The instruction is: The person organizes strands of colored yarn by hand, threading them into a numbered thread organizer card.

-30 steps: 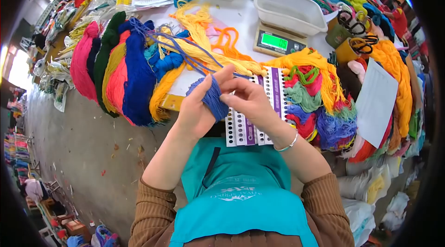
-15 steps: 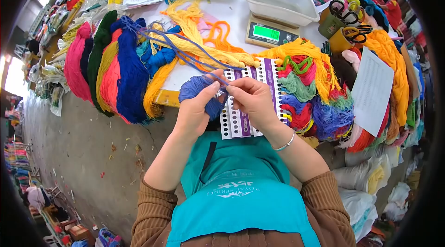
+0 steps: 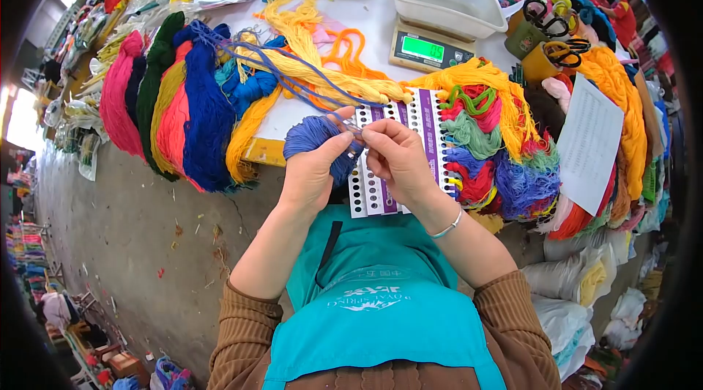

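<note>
My left hand [image 3: 311,170] grips a small bundle of blue-purple yarn [image 3: 311,134] just above the table's near edge. My right hand [image 3: 395,159] pinches a few strands of that same yarn beside the left thumb. From the hands, strands of the yarn [image 3: 285,82] run back across the table to the pile of skeins. Under both hands lies a white and purple card with rows of holes [image 3: 417,115], several holes on its right filled with coloured yarn.
Skeins in pink, green, blue and yellow [image 3: 176,104] hang over the table edge at left. A heap of mixed yarn [image 3: 505,156] lies right of the card. Behind it stand a digital scale [image 3: 428,49] with a white tray, cups of scissors [image 3: 545,57] and a paper sheet [image 3: 589,145].
My hands have shifted slightly toward the table edge. The yarn bundle, earlier hanging down from my left fingers, is now bunched over my left hand, and my right hand pinches strands by the thumb.
</note>
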Available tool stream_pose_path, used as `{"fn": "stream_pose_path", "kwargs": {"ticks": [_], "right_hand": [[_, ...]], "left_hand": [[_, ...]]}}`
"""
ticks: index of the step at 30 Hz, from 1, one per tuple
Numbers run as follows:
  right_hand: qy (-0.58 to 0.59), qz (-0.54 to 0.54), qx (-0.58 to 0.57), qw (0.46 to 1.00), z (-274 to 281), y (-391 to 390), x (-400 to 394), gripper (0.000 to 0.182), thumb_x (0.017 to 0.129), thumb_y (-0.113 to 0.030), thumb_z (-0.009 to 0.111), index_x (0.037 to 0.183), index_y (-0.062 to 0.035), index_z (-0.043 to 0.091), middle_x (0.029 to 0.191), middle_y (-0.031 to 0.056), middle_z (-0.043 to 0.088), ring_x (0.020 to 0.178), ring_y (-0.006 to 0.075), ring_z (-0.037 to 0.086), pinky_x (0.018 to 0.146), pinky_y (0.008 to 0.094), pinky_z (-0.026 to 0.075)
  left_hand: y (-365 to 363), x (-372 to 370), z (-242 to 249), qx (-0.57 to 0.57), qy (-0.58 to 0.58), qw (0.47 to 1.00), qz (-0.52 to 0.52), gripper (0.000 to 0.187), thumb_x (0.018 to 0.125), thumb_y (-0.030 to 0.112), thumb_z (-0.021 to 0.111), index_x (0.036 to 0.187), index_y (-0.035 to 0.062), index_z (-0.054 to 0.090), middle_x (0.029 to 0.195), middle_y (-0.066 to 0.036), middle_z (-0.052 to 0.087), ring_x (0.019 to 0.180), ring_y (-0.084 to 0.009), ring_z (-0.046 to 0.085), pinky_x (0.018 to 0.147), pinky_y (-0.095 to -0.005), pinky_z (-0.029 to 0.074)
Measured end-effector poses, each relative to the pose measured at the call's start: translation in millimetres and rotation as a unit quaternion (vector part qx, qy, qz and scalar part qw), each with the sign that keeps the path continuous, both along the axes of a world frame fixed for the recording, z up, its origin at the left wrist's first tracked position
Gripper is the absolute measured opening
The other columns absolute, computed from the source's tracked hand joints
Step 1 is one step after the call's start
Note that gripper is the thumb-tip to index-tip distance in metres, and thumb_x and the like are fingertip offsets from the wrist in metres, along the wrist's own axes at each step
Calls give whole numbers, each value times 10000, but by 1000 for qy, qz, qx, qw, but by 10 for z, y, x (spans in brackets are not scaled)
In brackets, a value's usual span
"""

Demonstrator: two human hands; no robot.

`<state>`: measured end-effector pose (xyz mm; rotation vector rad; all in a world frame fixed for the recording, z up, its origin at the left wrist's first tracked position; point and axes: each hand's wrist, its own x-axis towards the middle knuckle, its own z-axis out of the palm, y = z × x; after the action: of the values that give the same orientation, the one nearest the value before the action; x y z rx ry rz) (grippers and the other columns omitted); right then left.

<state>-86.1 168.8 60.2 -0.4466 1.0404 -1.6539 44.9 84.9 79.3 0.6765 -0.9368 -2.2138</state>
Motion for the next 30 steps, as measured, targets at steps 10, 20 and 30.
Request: {"fn": "stream_pose_path", "kwargs": {"ticks": [10, 20, 30], "right_hand": [[-12, 6, -1, 1000, -22, -9, -5, 96, 954, -153, 609, 940, -58, 602, 808, 13, 632, 504, 44, 503, 417, 172, 325], [-15, 19, 5, 1000, -18, -27, -37, 104, 940, -145, 626, 943, -44, 606, 738, -9, 590, 488, 42, 490, 411, 176, 312], [37, 46, 30, 998, 24, -46, -59, 93, 913, -119, 663, 956, -50, 619, 722, -27, 574, 513, 29, 469, 448, 169, 328]], "left_hand": [[-11, -17, -16, 7, -1, 1000, 5, 401, 890, -16, 618, 1283, -49, 542, 1053, -87, 633, 933, -160, 645, 833, -279, 528], [-24, -46, -8, 60, 24, 998, -9, 376, 973, 135, 494, 1297, -52, 528, 1147, -128, 619, 1029, -189, 620, 908, -326, 508], [-48, -58, -38, 45, 15, 998, -31, 392, 966, 168, 516, 1289, -54, 531, 1171, -131, 621, 1052, -200, 618, 923, -345, 501]]}}
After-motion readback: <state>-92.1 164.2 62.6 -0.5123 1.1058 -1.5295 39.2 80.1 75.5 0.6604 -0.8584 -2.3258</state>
